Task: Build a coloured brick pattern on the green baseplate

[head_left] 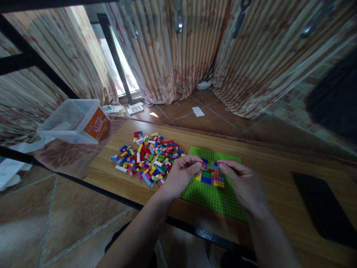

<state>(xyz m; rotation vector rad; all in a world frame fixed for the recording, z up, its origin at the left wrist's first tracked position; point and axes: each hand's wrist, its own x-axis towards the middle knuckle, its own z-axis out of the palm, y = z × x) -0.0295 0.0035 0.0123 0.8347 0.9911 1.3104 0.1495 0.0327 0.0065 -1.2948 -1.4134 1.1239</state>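
Above the green baseplate, my left hand pinches a small red toy brick between thumb and forefinger. My right hand is closed in a pinch on a small pink brick, mostly covered by the fingertips. Just below both hands, a patch of joined bricks in blue, green, yellow, red and purple sits on the baseplate. The hands hide parts of it. Left of the baseplate spreads a heap of loose mixed-colour bricks, close to my left hand.
A wooden table carries everything, its dark front edge running below my forearms. A black flat object lies at the right. Beyond the far left end stands a clear plastic bin with an orange label. Striped curtains hang behind.
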